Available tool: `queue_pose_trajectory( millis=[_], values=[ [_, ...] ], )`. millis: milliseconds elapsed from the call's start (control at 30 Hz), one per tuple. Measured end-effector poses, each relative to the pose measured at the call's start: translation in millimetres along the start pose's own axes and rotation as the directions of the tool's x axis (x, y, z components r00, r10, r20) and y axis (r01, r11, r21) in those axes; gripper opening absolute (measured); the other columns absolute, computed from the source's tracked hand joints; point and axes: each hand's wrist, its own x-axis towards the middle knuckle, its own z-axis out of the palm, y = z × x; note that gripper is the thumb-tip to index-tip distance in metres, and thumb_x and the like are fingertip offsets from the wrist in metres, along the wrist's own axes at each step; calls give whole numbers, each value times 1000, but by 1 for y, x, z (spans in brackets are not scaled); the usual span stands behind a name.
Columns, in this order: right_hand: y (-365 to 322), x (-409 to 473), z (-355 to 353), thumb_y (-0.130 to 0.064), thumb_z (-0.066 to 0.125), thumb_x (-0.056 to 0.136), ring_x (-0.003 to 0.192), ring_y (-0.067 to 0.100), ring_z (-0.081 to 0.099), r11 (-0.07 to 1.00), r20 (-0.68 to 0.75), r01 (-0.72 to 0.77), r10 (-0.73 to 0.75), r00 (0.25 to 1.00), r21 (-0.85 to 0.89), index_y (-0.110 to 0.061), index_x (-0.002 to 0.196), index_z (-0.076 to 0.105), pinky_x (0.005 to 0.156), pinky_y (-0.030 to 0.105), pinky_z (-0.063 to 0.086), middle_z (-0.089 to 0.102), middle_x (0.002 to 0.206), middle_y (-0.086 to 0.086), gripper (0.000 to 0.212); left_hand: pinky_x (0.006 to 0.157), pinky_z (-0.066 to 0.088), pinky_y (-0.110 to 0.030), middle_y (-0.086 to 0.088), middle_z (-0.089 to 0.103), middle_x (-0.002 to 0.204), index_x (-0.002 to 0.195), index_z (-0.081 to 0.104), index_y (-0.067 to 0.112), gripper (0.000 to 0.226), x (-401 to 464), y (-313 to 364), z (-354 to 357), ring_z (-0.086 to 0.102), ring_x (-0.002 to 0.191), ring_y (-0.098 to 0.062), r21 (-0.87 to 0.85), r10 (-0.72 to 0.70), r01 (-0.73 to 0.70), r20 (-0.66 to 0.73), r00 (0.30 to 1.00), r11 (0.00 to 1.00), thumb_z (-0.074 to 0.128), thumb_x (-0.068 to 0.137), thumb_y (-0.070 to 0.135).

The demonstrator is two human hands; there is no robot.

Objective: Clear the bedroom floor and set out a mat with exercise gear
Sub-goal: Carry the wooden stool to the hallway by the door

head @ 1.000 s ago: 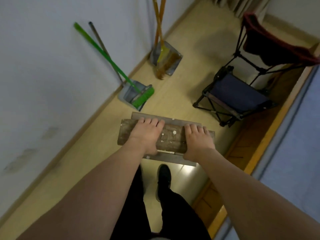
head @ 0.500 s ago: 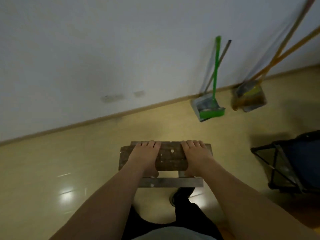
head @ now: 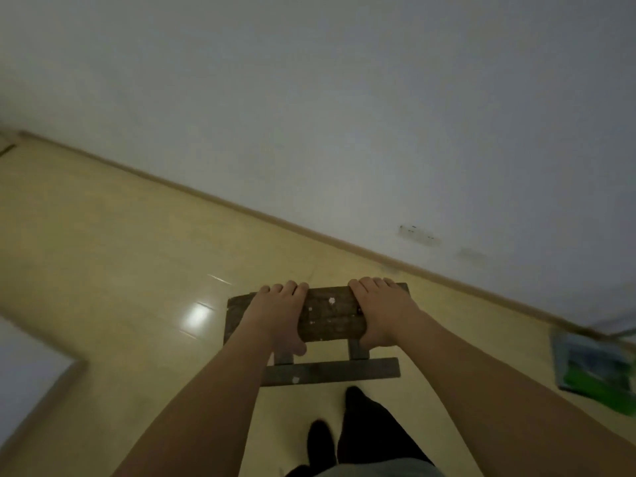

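We are carrying the small wooden stool (head: 328,316) in front of us, clear of the floor (head: 113,256), with our left hand (head: 277,313) wrapped over the left part of its seat and our right hand (head: 380,309) wrapped over the right part, fingers curled over the far edge and thumbs under the near one. Over the last second we have swung to the left: the folding chair and the yellow broom have slid out of view, and only the green dustpan (head: 597,366) (blurred, low on the right) remains, while a bare stretch of wall (head: 344,115) and baseboard (head: 241,208) now fills the view ahead. The grip itself has not changed. We judge this turn means the stool is being taken away from the cluttered corner, part of clearing the floor; no mat or exercise gear shows yet, so that part looks untouched.
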Motion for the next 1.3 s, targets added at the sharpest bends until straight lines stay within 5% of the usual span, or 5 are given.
queue_pose_trajectory(
  millis=[433, 833, 1100, 1300],
  values=[
    [-105, 274, -115, -54, 73, 67, 130, 23, 35, 934, 120, 333, -318, 940, -132, -20, 149, 14, 111, 37, 27, 33, 145, 2, 106, 109, 36, -40, -2, 42, 138, 148, 21, 21, 106, 47, -242, -30, 43, 124, -23, -204, -335, 330, 13, 942, 922, 77, 64, 56],
    [-188, 464, -219, -49, 75, 65, 130, 23, 35, 873, 80, 448, -441, 894, -191, -22, 147, 17, 116, 41, 25, 35, 143, 2, 104, 112, 32, -41, 1, 40, 137, 146, 20, 25, 102, 92, -427, -79, 42, 125, -21, -286, -502, 472, -37, 864, 834, 74, 65, 55],
    [-319, 596, -254, -48, 77, 64, 126, 24, 38, 832, 218, 501, -457, 862, -237, -22, 146, 20, 110, 40, 33, 37, 139, 2, 103, 101, 40, -37, 2, 46, 127, 141, 28, 26, 95, 80, -600, -67, 47, 112, -19, -361, -517, 493, 34, 855, 791, 74, 62, 55],
    [-444, 687, -301, -45, 77, 65, 126, 24, 38, 804, 199, 529, -491, 848, -272, -20, 145, 21, 110, 39, 31, 37, 139, 3, 101, 108, 36, -40, 2, 43, 134, 144, 23, 26, 98, 51, -749, -73, 44, 119, -21, -381, -563, 533, 36, 825, 756, 74, 65, 54]
  ],
)
